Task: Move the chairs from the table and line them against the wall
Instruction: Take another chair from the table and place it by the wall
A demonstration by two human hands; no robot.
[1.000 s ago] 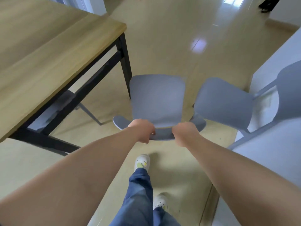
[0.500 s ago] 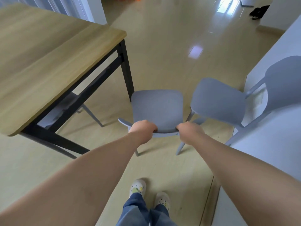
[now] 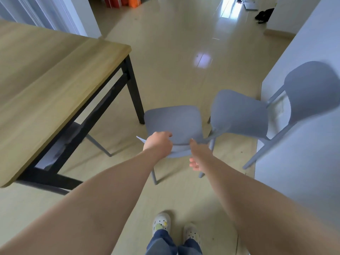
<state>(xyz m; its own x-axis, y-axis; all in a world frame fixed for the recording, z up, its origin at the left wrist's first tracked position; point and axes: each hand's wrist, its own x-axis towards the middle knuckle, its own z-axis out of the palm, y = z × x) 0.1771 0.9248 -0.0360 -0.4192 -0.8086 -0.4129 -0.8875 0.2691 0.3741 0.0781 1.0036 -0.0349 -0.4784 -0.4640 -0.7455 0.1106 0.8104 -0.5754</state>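
A grey plastic chair [image 3: 173, 121] stands on the floor just past the table's corner, its backrest toward me. My left hand [image 3: 158, 142] is curled over the backrest's top edge. Just off that edge on the right, my right hand [image 3: 196, 156] has its fingers apart and holds nothing. A second grey chair [image 3: 239, 115] stands to the right with its backrest against the white wall [image 3: 303, 162], its seat close beside the first chair. A third grey chair [image 3: 60, 144] is tucked under the wooden table [image 3: 55, 80], mostly hidden.
The table's black leg [image 3: 135, 96] stands close to the left of the first chair. My feet in white clogs [image 3: 161, 222] are below, about a step behind it. Bare tiled floor stretches ahead; orange bags [image 3: 128, 1] and a dark object [image 3: 264, 14] lie far off.
The chair went from tilted in both hands to standing on its legs next to the wall chair. My right hand has come off the backrest and opened.
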